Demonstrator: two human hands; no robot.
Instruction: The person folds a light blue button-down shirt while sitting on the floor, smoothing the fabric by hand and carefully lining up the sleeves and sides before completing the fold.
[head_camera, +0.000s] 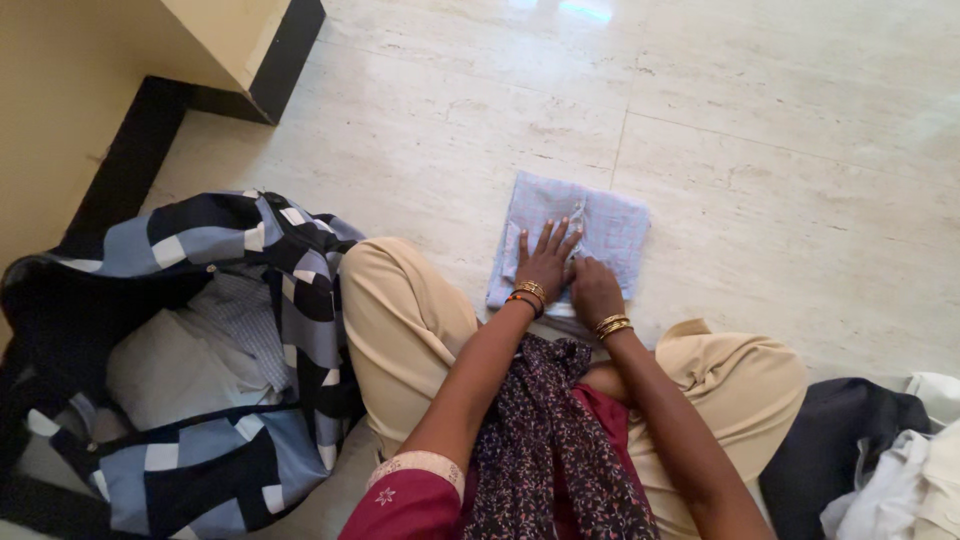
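Glossy pale marble floor (780, 150). Big patchwork fabric bag (200, 350) lies open (clothes inside). Small folded blue checked cloth (615, 225), soft square, on floor before knees. Left hand (545, 262) flat, fingers spread on it; right hand (593, 288) curled, pinching its fold.

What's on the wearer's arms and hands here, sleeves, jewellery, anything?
Both forearms are bare. The left hand has a stack of bangles at the wrist, gold with a red-orange one among them. The right hand has a few thin gold bangles. Only the left arm shows a sleeve: short, maroon, with a pale embroidered cuff and a small flower motif. No gloves; rings cannot be made out.
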